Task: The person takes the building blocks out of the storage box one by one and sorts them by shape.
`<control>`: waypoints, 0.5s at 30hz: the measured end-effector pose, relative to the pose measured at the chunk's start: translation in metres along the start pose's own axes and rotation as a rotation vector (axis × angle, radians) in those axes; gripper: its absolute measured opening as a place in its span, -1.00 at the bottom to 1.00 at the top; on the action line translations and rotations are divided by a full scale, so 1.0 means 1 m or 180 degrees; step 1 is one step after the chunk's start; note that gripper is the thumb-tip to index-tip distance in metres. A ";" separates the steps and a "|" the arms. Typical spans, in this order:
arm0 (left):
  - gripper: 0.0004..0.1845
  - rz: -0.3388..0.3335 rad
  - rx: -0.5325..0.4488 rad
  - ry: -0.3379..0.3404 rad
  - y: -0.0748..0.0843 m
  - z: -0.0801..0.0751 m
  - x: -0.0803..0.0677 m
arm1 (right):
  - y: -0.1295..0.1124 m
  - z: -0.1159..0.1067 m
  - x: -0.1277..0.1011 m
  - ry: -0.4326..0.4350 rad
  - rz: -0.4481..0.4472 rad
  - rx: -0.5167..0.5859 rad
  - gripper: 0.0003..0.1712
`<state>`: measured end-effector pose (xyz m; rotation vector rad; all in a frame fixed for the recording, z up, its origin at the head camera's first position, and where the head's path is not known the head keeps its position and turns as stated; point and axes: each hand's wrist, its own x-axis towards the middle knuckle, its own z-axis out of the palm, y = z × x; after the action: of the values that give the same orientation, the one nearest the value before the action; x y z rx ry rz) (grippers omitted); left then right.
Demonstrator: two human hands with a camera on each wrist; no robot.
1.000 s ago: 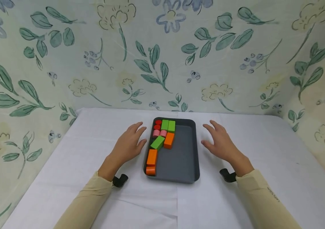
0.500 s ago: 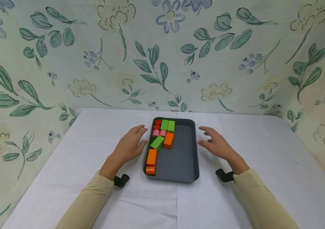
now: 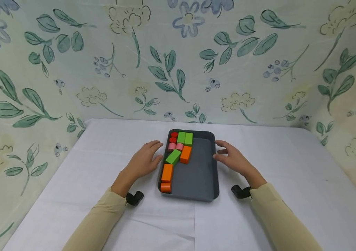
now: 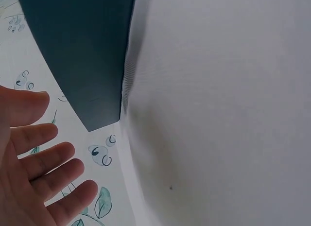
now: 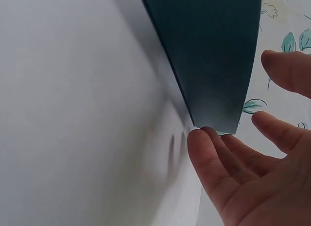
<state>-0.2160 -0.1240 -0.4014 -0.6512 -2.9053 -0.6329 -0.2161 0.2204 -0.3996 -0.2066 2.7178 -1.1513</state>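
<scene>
White-clothed table (image 3: 102, 164) with 1 dark grey tray (image 3: 201, 174) of blocks.

The head camera looks forward and down at a table (image 3: 102, 167) with a dark tray (image 3: 196, 181). Each wrist camera sits close above the tablecloth, showing the tray's outer wall (image 4: 87, 56) (image 5: 209, 56), which all three views share.

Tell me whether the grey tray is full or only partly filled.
Partly filled. The blocks crowd the left side of the tray, in a line from the far corner to the near-left corner; its right half shows bare grey floor.
</scene>
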 end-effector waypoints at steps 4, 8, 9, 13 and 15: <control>-0.47 0.0002 -0.0048 -0.0022 0.002 0.002 0.003 | 0.000 0.000 0.000 -0.0028 0.0039 0.0057 -0.21; -0.47 0.0018 -0.0073 -0.0037 0.004 0.002 0.004 | 0.000 -0.001 0.003 -0.0062 0.0065 0.0153 -0.19; -0.47 0.0019 -0.0087 -0.0032 0.005 0.001 0.004 | 0.000 0.000 0.004 -0.0080 0.0065 0.0220 -0.19; -0.48 -0.0013 -0.0137 -0.0040 0.007 0.000 0.004 | 0.002 0.001 0.009 -0.0140 0.0050 0.0488 -0.16; -0.48 -0.0032 -0.0166 -0.0046 0.007 0.000 0.004 | 0.002 0.001 0.011 -0.0142 0.0037 0.0550 -0.18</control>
<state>-0.2163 -0.1170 -0.3981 -0.6501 -2.9160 -0.7101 -0.2262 0.2187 -0.4031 -0.1890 2.5603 -1.3528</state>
